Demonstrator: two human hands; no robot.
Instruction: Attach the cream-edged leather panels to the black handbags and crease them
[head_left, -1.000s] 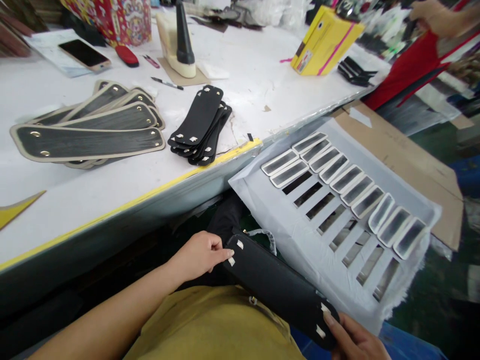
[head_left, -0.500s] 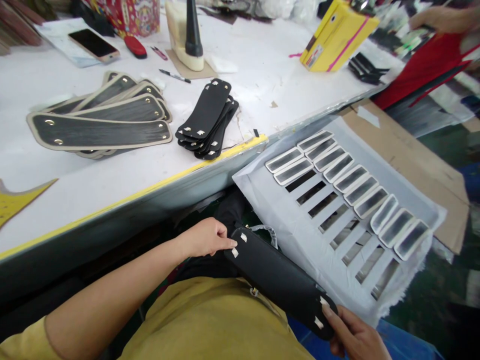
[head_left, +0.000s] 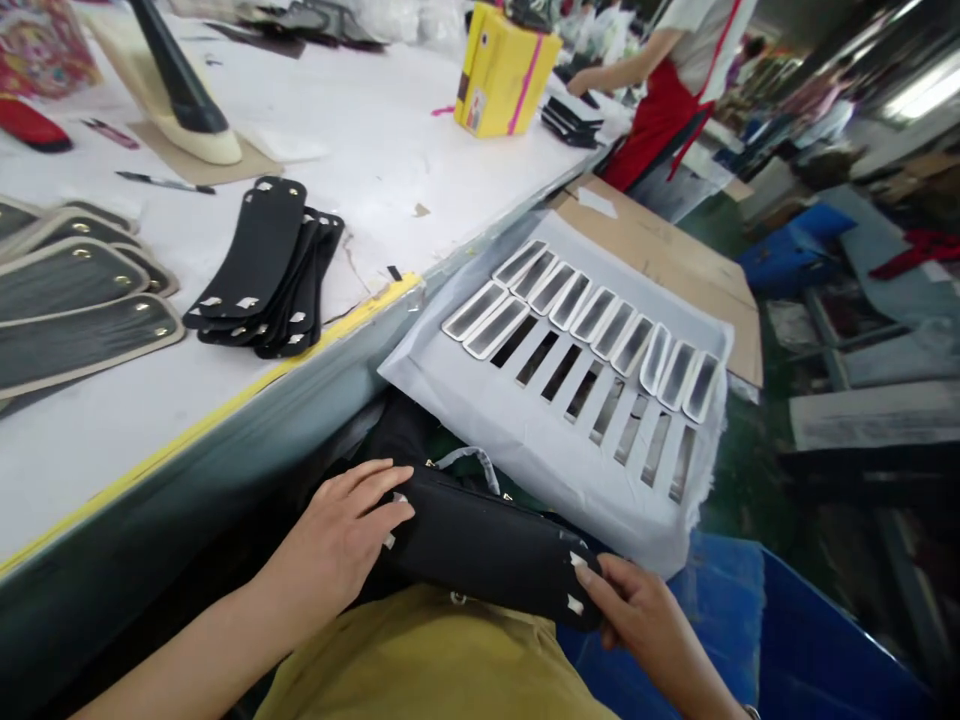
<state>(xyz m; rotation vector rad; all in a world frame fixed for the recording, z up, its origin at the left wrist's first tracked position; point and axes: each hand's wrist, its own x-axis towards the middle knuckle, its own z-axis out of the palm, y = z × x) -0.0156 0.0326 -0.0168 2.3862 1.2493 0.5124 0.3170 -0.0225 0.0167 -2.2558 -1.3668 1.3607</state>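
Black panel (head_left: pixel 480 548) under left fingers (head_left: pixel 381 487), in right fingers (head_left: pixel 621 574)

Smooth, matt black strip (head_left: pixel 480 550) — leather-like, with papery white tabs (head_left: pixel 575 604), crinkled pale sheet (head_left: pixel 525 430) — cloth-like, frayed at its edge, matt brown cardboard (head_left: pixel 686 262), slick blue plastic bin (head_left: pixel 724 585), smooth white tabletop (head_left: pixel 390 120), soft mustard cloth garment (head_left: pixel 427 660)

We have the panel (head_left: pixel 487 548) lying between our left hand (head_left: pixel 341 535) and our right hand (head_left: pixel 637 605). Ahead of the left hand, on the tabletop (head_left: pixel 390 120), lies a stack (head_left: pixel 259 250) of panels; left of that, another pile (head_left: pixel 67 285), and behind both, a pen (head_left: pixel 165 183). Ahead of the right hand we see a sheet (head_left: pixel 442 385) with rows of plates (head_left: pixel 594 314) on it, cardboard (head_left: pixel 675 262) beyond. A bin (head_left: pixel 724 580) stands to that hand's right.
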